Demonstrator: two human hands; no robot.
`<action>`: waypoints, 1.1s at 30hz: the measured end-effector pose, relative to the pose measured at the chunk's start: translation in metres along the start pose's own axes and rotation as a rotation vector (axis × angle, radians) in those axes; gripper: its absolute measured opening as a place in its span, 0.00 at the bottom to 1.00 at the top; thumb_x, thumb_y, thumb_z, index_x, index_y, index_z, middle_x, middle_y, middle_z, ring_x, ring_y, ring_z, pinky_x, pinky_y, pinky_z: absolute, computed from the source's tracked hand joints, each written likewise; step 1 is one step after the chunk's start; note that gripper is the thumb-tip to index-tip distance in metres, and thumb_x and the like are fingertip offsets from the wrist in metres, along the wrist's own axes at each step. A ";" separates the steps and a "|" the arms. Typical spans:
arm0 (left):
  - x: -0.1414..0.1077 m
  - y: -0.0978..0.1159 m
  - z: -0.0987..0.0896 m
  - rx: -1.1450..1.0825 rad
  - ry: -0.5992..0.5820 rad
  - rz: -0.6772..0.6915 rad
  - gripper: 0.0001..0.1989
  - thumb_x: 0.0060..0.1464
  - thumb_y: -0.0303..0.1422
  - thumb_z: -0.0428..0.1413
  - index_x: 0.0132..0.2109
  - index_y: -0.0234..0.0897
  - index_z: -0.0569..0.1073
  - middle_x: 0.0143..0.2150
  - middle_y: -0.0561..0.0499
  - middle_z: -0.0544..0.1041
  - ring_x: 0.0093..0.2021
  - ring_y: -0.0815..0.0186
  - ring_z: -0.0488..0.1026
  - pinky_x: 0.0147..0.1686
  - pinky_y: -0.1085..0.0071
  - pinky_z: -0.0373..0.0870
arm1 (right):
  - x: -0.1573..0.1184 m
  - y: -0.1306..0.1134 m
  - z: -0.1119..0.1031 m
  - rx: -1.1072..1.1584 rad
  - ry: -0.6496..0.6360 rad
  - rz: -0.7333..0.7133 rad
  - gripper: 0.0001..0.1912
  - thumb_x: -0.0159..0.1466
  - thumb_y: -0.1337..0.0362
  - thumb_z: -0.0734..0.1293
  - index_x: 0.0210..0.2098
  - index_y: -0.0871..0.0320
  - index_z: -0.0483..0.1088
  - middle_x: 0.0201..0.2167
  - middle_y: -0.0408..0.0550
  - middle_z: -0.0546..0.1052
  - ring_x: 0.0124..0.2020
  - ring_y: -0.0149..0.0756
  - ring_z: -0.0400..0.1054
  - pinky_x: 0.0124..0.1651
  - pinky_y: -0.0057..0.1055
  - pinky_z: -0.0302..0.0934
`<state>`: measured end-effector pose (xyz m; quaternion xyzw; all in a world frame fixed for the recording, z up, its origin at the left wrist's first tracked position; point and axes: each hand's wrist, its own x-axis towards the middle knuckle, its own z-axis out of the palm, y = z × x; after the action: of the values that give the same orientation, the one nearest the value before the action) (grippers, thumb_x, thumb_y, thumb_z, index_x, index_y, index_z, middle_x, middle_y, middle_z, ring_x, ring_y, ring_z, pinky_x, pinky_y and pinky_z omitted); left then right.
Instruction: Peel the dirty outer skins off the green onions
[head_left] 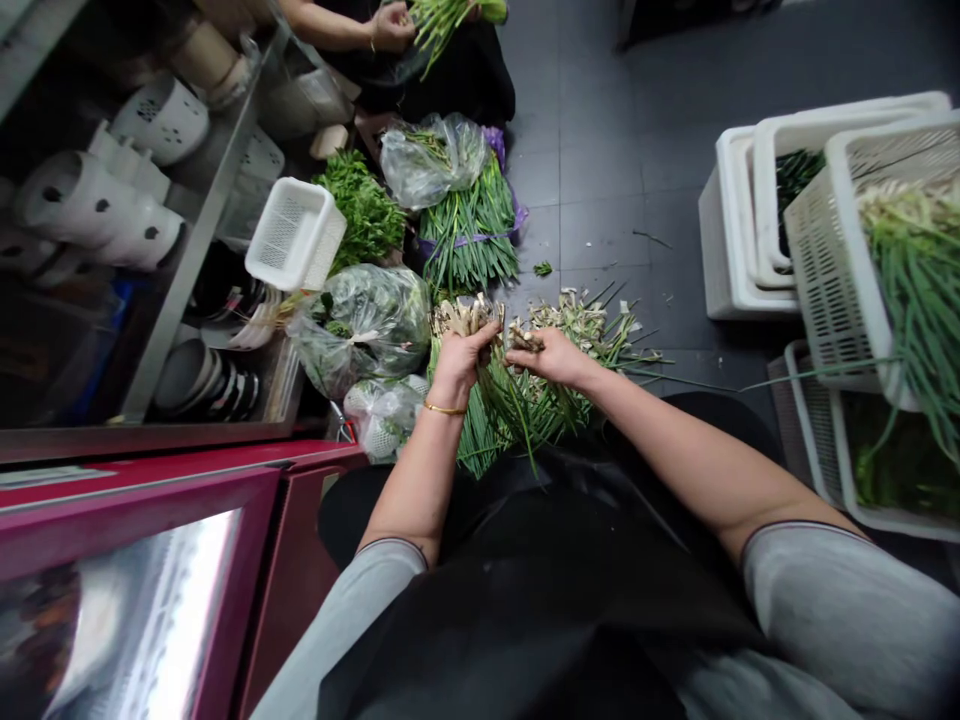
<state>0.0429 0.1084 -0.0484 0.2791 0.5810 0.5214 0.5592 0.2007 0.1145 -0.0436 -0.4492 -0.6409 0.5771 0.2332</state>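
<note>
In the middle of the view my left hand [466, 352], with a bracelet at the wrist, is closed round a bunch of scallions [466, 316]. Their pale root ends point away from me. Just to the right, the fingers of my right hand [549, 356] pinch some pale scallion ends [525, 338]. It cannot be made out whether these are loose or still joined to stalks. Below both hands, long green scallion leaves [484, 430] hang and lie before my dark apron. Beyond my right hand a heap of scallion trimmings [577, 318] lies on the floor.
Bagged greens [367, 325], a white basket [296, 235] and tied green stalks [472, 235] stand left and ahead. White crates [739, 230] and a basket of scallions [840, 260] are at right. A co-worker's hand [393, 27] holds greens at the top. A metal shelf [202, 230] borders the left.
</note>
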 end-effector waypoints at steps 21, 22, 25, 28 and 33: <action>-0.026 -0.023 -0.008 0.007 -0.339 -0.202 0.23 0.29 0.38 0.72 0.29 0.33 0.70 0.17 0.60 0.64 0.14 0.78 0.55 0.15 0.76 0.49 | 0.010 0.002 -0.042 -0.257 0.483 -0.188 0.13 0.61 0.60 0.67 0.22 0.58 0.68 0.22 0.45 0.71 0.26 0.32 0.63 0.32 0.31 0.55; -0.026 -0.021 -0.010 0.026 -0.349 -0.201 0.23 0.29 0.38 0.72 0.29 0.33 0.71 0.17 0.59 0.65 0.14 0.78 0.56 0.15 0.76 0.49 | 0.011 0.003 -0.051 -0.198 0.552 -0.171 0.14 0.61 0.58 0.67 0.23 0.58 0.68 0.22 0.45 0.72 0.25 0.32 0.64 0.32 0.31 0.55; -0.027 -0.018 -0.018 0.079 -0.363 -0.186 0.22 0.29 0.39 0.71 0.30 0.31 0.72 0.19 0.57 0.68 0.16 0.78 0.58 0.16 0.77 0.51 | 0.013 0.006 -0.079 0.106 0.781 -0.086 0.14 0.61 0.55 0.67 0.25 0.58 0.68 0.22 0.46 0.72 0.21 0.30 0.61 0.27 0.32 0.55; -0.027 -0.018 -0.024 0.119 -0.362 -0.158 0.20 0.31 0.37 0.70 0.30 0.31 0.74 0.21 0.54 0.71 0.18 0.76 0.62 0.17 0.77 0.53 | 0.011 0.005 -0.097 0.366 0.910 -0.032 0.15 0.62 0.54 0.67 0.25 0.56 0.66 0.23 0.47 0.73 0.17 0.26 0.56 0.22 0.31 0.52; -0.027 -0.019 -0.033 0.179 -0.397 -0.142 0.18 0.30 0.35 0.70 0.28 0.30 0.75 0.22 0.51 0.73 0.21 0.72 0.67 0.20 0.76 0.56 | 0.009 0.013 -0.125 0.447 1.017 0.046 0.16 0.62 0.52 0.66 0.24 0.54 0.63 0.20 0.45 0.70 0.15 0.24 0.53 0.18 0.30 0.50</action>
<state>0.0227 0.0680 -0.0620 0.3835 0.5216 0.3619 0.6708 0.3022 0.1877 -0.0294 -0.6247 -0.2995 0.4145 0.5901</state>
